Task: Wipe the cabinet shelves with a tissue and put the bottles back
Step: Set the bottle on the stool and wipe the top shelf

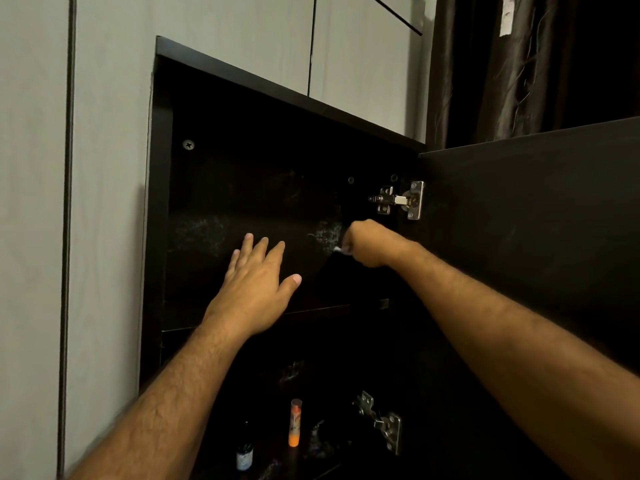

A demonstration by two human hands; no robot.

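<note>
The dark cabinet (162, 188) stands open, its inside streaked with pale dust marks. My right hand (367, 242) reaches deep into the upper compartment near the right wall and grips a small white tissue (338, 250), of which only a corner shows. My left hand (258, 282) hovers with fingers spread and straight in front of the upper shelf (322, 310), holding nothing. On the lower shelf stand a slim orange tube-like bottle (295, 422) and a small dark bottle with a blue label (244, 452).
The cabinet door (536, 220) hangs open on the right, held by an upper hinge (403, 199) and a lower hinge (381, 419). Grey wardrobe panels (104, 168) lie to the left and above. A dark curtain (519, 64) hangs at the upper right.
</note>
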